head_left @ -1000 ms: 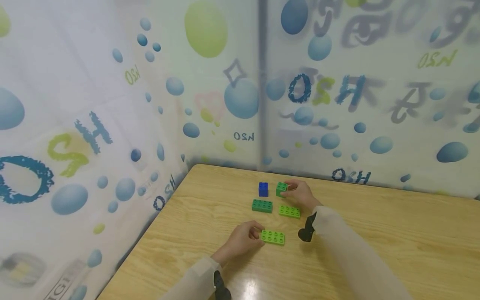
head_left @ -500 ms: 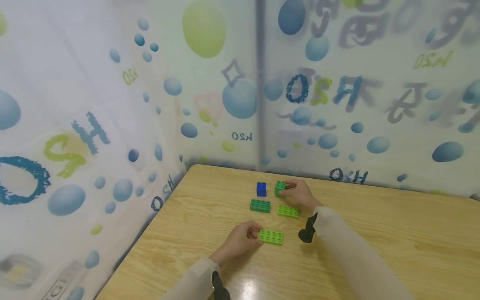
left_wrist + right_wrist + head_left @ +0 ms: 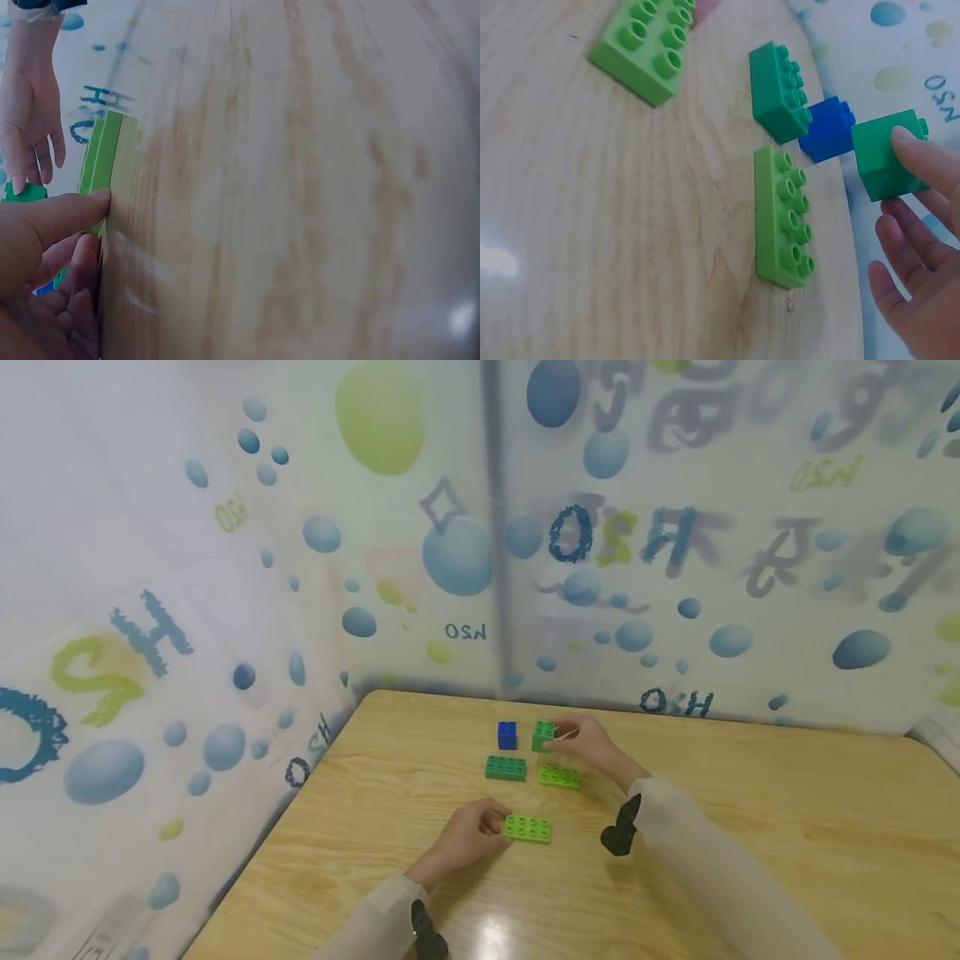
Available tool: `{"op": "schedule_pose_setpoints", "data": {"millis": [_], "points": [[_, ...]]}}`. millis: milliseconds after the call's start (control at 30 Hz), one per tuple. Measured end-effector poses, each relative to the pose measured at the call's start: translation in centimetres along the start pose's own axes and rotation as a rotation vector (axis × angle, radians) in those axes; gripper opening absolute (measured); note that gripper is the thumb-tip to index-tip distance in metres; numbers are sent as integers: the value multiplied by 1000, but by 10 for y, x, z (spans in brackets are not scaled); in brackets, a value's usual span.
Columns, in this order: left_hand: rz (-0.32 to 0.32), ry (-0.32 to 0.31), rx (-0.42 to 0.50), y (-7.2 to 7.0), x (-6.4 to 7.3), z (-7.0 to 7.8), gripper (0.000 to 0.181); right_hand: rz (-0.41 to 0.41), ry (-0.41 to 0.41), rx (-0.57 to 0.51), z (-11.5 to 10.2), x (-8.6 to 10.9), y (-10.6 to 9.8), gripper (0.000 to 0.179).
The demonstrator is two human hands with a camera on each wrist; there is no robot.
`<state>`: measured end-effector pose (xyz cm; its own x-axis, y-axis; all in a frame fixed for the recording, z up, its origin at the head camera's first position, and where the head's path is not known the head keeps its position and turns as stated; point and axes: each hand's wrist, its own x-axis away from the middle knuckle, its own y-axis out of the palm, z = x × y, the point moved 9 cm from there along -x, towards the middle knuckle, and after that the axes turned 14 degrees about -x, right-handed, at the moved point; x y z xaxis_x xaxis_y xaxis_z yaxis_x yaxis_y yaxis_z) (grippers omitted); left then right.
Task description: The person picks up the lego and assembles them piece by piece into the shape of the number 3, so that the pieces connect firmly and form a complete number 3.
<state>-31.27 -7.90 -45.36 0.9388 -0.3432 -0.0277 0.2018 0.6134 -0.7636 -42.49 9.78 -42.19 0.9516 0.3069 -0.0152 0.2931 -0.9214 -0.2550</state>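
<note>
In the head view my left hand (image 3: 467, 837) pinches the left end of a flat lime green toy building brick (image 3: 527, 828). In the left wrist view its thumb (image 3: 71, 217) presses the brick's near side. Farther back, my right hand (image 3: 588, 742) holds a small green square brick (image 3: 543, 737) between thumb and fingers. The right wrist view shows the thumb on one face of this green brick (image 3: 889, 154) and fingertips under and behind it. Between the hands lie a second lime green brick (image 3: 559, 777) and a darker green oblong brick (image 3: 506, 767), studs up.
A small blue brick (image 3: 507, 736) stands left of the held green brick, behind the oblong one. The wooden table (image 3: 712, 827) meets printed cloth walls (image 3: 465, 660) at its back and left. A light glare (image 3: 492, 935) shows near the front.
The head view has turned slightly to the right, so everything sits farther left in it. Both hands keep their bricks, with no clear movement against the table.
</note>
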Motion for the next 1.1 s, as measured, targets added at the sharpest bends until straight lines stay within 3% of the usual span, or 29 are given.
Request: {"op": "schedule_pose_setpoints", "data": {"millis": [767,1100], "points": [[17,14,11,0,1,0,31,-161,-181,12,-28,61,25,45],[13,9,-2,1,1,1,32,-142,-166,35,-17,83,35,42]]}}
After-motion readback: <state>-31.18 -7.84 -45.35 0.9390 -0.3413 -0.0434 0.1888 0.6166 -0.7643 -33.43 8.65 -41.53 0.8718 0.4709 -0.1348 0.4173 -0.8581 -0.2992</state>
